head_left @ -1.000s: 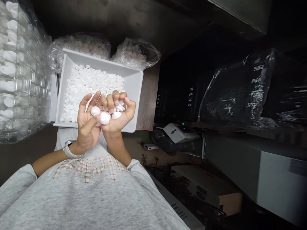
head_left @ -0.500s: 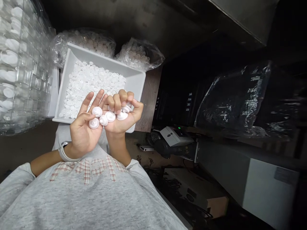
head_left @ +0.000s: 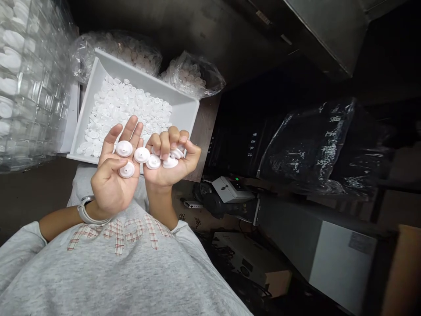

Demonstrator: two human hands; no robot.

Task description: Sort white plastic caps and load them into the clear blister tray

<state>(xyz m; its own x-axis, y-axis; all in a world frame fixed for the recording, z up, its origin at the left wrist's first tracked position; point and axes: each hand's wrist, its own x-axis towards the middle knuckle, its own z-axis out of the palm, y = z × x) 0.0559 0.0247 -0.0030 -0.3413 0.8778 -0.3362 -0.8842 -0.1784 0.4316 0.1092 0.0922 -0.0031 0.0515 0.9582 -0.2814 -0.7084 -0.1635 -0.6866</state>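
My left hand (head_left: 116, 180) is palm up with its fingers stretched out, and a watch is on that wrist. On it lie a small white plastic gear (head_left: 124, 149) with a fine toothed rim and another gear (head_left: 126, 170) under the thumb tip. A third gear (head_left: 141, 155) sits where the two hands meet; which hand bears it I cannot tell. My right hand (head_left: 167, 173), also palm up, curls its fingers over several gears (head_left: 170, 163); some are partly hidden. Both hands are above the near side of a white tray (head_left: 186, 109) heaped with similar white pieces (head_left: 128, 105).
Behind the tray stand two clear bags of white pieces, a larger bag (head_left: 141, 57) and a smaller bag (head_left: 189, 77). Stacked clear plastic trays (head_left: 39, 87) rise at the left. To the right are a grey device (head_left: 230, 188) with a green light and a black plastic-wrapped bundle (head_left: 305, 149).
My hands have moved slightly apart, the left one leftward. The gears on my left palm have shifted and spread, one now lying nearer the fingers. The camera view has turned slightly.
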